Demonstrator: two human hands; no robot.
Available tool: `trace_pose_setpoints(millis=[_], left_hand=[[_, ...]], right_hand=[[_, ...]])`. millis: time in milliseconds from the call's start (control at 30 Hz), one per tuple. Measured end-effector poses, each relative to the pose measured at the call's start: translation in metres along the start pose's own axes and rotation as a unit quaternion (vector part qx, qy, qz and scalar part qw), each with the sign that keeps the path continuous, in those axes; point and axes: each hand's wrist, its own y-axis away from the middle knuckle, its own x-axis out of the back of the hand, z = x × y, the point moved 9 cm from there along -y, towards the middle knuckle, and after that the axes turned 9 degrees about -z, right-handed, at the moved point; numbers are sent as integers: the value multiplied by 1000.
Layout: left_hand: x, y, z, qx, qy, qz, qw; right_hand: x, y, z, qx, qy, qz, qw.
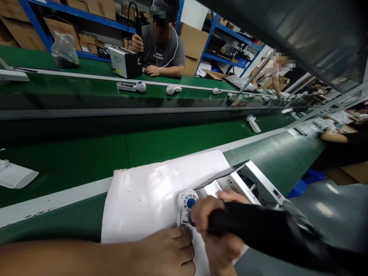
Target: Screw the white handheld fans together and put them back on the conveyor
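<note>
On a white sheet (138,199) lies a small white handheld fan (188,199) with a round grille and a blue centre. Its handle part looks opened up, with inner parts showing. My left hand (169,251) is closed around the lower end of this fan and hides much of it. In my right hand (217,230) is a black electric screwdriver (255,224), held nearly level, its front end close to the fan's handle just below the head. My right fingers cover the screwdriver's front end, so I cannot tell whether its tip touches the fan.
Beside my right hand stands a silver screw feeder (253,184). Beyond the sheet runs a green conveyor belt (155,143) carrying a white fan (253,123) and a white packet (15,174). Across it, a co-worker (163,50) holds another screwdriver by a metal box (123,63).
</note>
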Motion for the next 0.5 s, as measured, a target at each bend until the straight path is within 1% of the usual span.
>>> trace_pose_setpoints(millis=[33,133,167,200,267,300,400,500], left_hand=[[1,-1,0,-5,6,-8,1000],[6,-2,0,-10,23,-26,999],[8,-2,0,-8,26,-28,999],[9,-2,0,-6,27,-28,999],[10,-2,-1,-4,28,-32,999],[10,-2,-1,-6,29,-36,999],[9,-2,0,-11,29,-42,999],[7,-3,-2,-7,28,-41,999]], right_hand=[[9,-2,-16,25,25,17,999],[43,-7,-57,88,130,119,980],[50,-10,-65,103,156,136,973],[54,-13,-70,119,174,138,968],[57,-18,-69,131,188,124,965],[58,-20,-64,121,191,116,967],[61,-18,-54,92,193,130,968],[52,-15,-51,73,147,109,980]])
